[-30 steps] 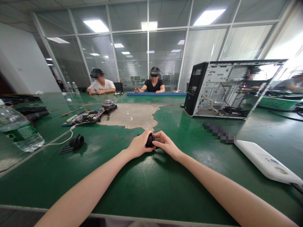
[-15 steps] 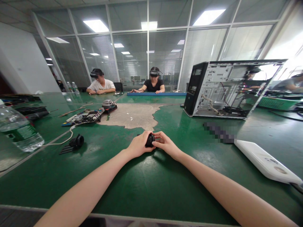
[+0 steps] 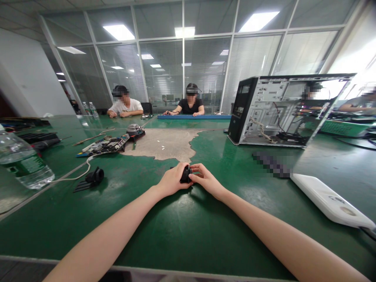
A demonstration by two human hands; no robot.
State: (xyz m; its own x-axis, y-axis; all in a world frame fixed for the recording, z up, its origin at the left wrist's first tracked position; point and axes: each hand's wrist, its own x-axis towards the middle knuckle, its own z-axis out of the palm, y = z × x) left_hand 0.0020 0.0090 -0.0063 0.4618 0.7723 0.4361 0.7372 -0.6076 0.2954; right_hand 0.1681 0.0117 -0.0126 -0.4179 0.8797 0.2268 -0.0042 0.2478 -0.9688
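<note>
Between my two hands, low over the green table (image 3: 164, 235), is a small black part (image 3: 185, 175) whose kind I cannot make out. My left hand (image 3: 173, 181) is wrapped round it from the left and hides much of it. On the right side, my right hand (image 3: 205, 180) pinches its edge with thumb and fingertips. To the left lies another black plastic piece (image 3: 93, 178), with a round ring at one end and flat slats at the other.
An opened computer case (image 3: 273, 109) stands at the right rear. Near it lies a white power bank (image 3: 331, 199). At left are a water bottle (image 3: 25, 162), a white cable (image 3: 88, 166) and a circuit board (image 3: 105, 145). Two people sit across the table.
My hands and the black part stay almost in place. Across the table, the co-workers' hands have shifted slightly.
</note>
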